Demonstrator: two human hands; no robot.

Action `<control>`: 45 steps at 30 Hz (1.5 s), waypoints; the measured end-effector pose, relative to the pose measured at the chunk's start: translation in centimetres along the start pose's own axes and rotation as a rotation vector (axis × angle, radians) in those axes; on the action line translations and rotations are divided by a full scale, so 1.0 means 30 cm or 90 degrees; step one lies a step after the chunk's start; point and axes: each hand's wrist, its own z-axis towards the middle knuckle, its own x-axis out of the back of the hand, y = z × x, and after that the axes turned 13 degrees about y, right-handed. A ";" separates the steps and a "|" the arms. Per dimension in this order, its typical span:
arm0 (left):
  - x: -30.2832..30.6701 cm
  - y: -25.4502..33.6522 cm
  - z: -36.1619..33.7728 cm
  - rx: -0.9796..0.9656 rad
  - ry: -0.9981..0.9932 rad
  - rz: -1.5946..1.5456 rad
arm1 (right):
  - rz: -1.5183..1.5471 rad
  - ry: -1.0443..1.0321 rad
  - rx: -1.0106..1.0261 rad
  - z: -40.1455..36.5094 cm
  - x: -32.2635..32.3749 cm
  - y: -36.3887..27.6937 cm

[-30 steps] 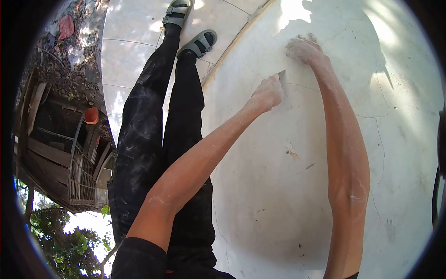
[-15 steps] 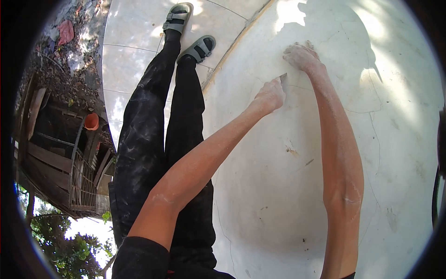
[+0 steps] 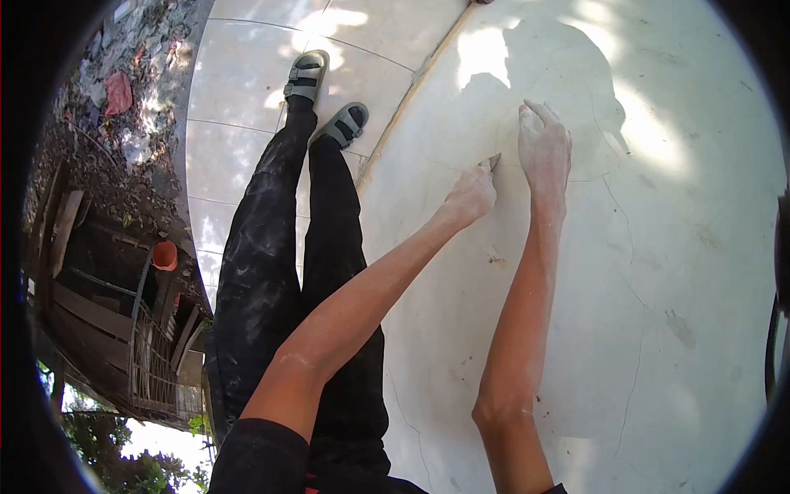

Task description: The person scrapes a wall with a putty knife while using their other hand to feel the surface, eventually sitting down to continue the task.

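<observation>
My left hand (image 3: 472, 196) is closed around a putty knife; only its pointed grey metal tip (image 3: 494, 160) shows past the fingers. That tip lies close over the pale, cracked wall (image 3: 444, 329), near a thin crack line. To the right of it, my right hand (image 3: 546, 156) reaches to the same wall, fingers stretched out and thumb a little apart, with nothing visible in it. White dust coats both hands and forearms.
My legs in dusty black trousers (image 3: 263, 239) and grey sandals (image 3: 306, 76) stand on light floor tiles (image 3: 239, 99) beside the wall's base. Farther left are littered ground, an orange bucket (image 3: 164, 256) and a wooden structure (image 3: 90, 305). My shadow falls on the wall.
My right hand has turned, fingers now pointing up the picture, and its forearm has swung left. The left hand with the putty knife has shifted slightly left and down in view.
</observation>
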 end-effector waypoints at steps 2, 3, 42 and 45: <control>0.017 0.040 -0.050 -0.013 -0.013 0.018 | 0.045 0.069 -0.057 -0.097 0.137 -0.030; 0.022 0.058 -0.093 -0.021 -0.025 0.040 | 0.072 0.088 -0.084 -0.145 0.206 -0.036; -0.097 0.902 -1.166 -0.582 -0.076 0.080 | 0.347 0.716 -0.145 -0.999 1.429 0.044; -0.060 1.022 -1.175 -0.673 -0.051 0.132 | 0.346 0.726 -0.140 -1.035 1.458 0.041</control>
